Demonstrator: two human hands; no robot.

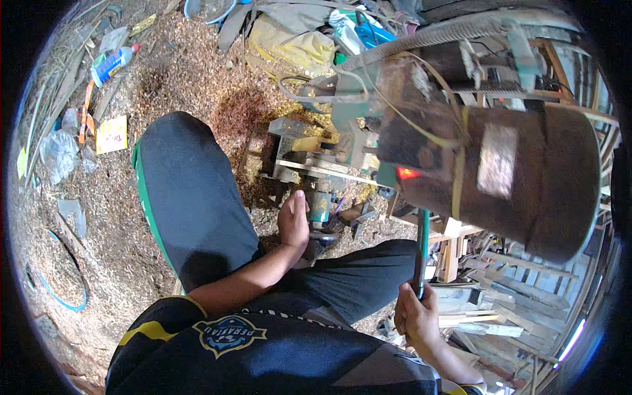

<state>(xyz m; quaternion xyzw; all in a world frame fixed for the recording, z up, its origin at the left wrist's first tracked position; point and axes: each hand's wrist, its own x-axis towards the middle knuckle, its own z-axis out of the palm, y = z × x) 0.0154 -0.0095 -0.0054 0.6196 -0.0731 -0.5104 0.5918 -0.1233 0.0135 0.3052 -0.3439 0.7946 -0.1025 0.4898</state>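
Green and black, the lever (422,237) juts toward you from beside the brown motor (540,164), your right hand (418,313) wrapped round its end. Your left hand (294,222) sits beside the teal cylinder (320,207), though I can't tell whether it grips anything. Ahead, a pale wooden strip (336,174) crosses the machine (359,146).

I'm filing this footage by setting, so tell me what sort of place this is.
Probably a woodworking shop: shavings lie thick on the left, many planks lie piled at the right, and a bulky machine stands before the person.
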